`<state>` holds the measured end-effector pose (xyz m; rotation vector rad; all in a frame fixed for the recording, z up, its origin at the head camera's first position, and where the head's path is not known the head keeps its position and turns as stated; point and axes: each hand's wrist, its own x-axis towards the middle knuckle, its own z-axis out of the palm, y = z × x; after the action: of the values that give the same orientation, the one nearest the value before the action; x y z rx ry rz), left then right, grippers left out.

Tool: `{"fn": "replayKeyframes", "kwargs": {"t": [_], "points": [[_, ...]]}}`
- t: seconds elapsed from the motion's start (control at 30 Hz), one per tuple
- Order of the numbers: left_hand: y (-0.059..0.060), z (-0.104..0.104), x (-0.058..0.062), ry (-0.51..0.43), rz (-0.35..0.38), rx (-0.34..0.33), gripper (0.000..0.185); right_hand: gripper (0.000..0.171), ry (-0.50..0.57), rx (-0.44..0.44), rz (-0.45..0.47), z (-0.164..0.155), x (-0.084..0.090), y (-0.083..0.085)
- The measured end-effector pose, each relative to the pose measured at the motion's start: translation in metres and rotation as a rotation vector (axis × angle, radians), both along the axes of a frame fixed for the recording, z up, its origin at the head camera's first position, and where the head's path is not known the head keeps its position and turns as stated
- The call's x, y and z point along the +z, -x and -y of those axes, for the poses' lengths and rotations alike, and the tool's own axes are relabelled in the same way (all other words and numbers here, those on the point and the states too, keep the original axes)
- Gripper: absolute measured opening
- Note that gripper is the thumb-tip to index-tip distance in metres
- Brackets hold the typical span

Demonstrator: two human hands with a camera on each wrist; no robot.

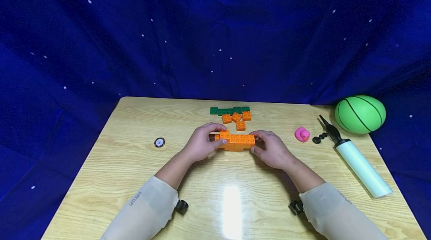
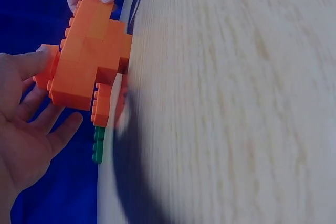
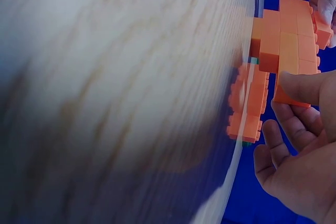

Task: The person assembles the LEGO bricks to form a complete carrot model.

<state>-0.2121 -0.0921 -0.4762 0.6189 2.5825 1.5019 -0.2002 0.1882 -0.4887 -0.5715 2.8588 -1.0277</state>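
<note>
Head view: the orange brick assembly (image 1: 236, 141) sits at centre frame on the wooden table (image 1: 118, 165). The left hand (image 1: 202, 143) grips its left end; the right hand (image 1: 272, 149) grips its right end. Loose orange bricks (image 1: 237, 118) and green bricks (image 1: 229, 110) lie just above. A pink duck (image 1: 302, 134), pump (image 1: 357, 159) and green ball (image 1: 360, 114) occupy the right; a disc (image 1: 159, 142) lies left.

Left wrist view: fingers (image 2: 37, 61) press the assembly's edge at upper left.

Right wrist view: thumb (image 3: 304, 87) clamps the assembly at upper right.

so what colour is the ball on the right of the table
Green with thin black lines, like a basketball pattern; the ball shows best in the head view.
</note>
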Motion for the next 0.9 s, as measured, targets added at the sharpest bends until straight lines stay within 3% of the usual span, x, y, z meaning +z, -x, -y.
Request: {"fn": "replayKeyframes", "kwargs": {"t": [0.37,0.9], "points": [[0.0,0.0,-0.008,-0.093,0.069,-0.03,0.028,0.045,0.0,-0.007,0.001,0.001,0.001,0.0],[0.001,-0.002,-0.016,-0.157,0.05,-0.032,0.026,0.043,-0.005,-0.009,0.007,0.001,0.0,-0.001]]}}
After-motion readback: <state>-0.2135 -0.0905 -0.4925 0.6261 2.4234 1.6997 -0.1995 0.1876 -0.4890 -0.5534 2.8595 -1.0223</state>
